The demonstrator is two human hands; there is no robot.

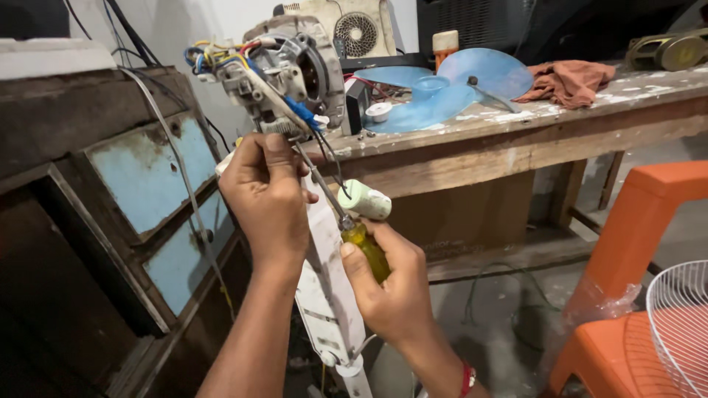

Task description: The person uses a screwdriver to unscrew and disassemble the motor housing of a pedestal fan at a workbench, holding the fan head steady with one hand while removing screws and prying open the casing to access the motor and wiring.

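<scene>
The left hand (265, 193) was closed around the fan motor (284, 74) at the surface's (516, 136) left end. The right hand (394, 287) gripped a yellow-handled screwdriver (346, 225), its shaft angled up to the motor.

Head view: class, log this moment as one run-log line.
left hand: grips fan motor | right hand: holds screwdriver, tip at motor | blade: on bench

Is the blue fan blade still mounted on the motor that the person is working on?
No: the blue fan blade lies flat on the wooden bench, apart from the motor beside the left hand.
</scene>
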